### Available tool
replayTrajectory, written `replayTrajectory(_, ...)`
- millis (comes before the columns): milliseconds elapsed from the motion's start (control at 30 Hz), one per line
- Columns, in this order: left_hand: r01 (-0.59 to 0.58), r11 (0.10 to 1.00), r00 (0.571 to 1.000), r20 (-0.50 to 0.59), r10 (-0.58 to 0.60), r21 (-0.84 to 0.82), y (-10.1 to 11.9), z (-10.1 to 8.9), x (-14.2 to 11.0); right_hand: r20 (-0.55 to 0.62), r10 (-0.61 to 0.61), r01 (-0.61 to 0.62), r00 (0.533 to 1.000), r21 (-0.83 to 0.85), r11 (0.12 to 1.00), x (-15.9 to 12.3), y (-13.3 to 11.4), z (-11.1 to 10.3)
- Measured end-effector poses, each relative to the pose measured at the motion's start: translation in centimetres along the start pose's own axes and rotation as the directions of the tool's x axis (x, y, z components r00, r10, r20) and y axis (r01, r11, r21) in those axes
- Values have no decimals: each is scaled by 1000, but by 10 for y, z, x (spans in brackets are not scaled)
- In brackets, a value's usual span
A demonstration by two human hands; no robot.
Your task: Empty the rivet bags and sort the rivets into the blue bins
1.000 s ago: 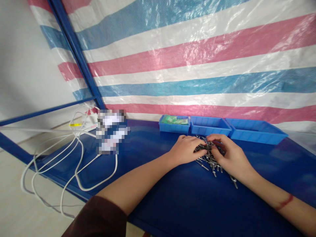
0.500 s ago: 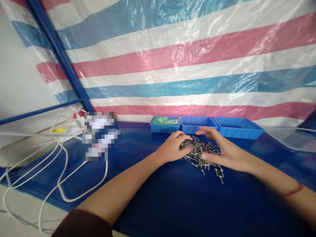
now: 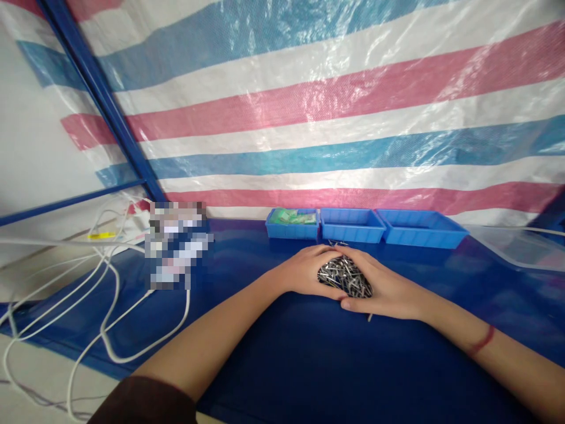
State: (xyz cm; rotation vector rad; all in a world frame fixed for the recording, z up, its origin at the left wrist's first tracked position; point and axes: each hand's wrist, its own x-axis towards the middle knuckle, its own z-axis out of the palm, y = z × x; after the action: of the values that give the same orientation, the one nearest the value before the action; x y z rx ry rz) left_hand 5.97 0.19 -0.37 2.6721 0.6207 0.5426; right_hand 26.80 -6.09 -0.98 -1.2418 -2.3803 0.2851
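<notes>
A heap of thin metal blind rivets (image 3: 345, 277) lies on the blue tabletop (image 3: 282, 359). Around its left side curves my left hand (image 3: 308, 271), thumb toward me and fingers at the far edge. My right hand (image 3: 385, 290) cups the right side in the same way. The fingertips and thumbs of both hands meet or nearly meet, so the rivets are enclosed in a ring. A few rivets stick out beyond the fingers at the far side, and one pokes out below my right thumb.
Behind the hands stand three blue bins: one with green packets (image 3: 295, 218), a middle bin (image 3: 352, 234) and a right bin (image 3: 424, 237). White cables (image 3: 106, 330) and blurred-out items (image 3: 179, 244) are at left. A clear plastic container (image 3: 516, 247) sits at right. Striped sheeting hangs behind.
My right hand opened and lifted off the spread-out rivets, then came back in from the right. Both hands now press the rivets into a tighter heap. The view has turned slightly right.
</notes>
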Motion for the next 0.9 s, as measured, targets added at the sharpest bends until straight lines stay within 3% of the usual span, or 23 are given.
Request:
replayTrajectory(200,12,994,994,-108,-24,-112,-5,4,1,-120,-10,9,993,-3,1000,0,-2,2)
replayTrajectory(500,52,996,966,-248,-67,-67,1,3,0,-247,-9,5,969,-17,1000,5,-3,4)
replayTrajectory(900,73,997,940,-333,-79,-30,1,3,1,-373,2,-10,928,-19,1000,6,0,7)
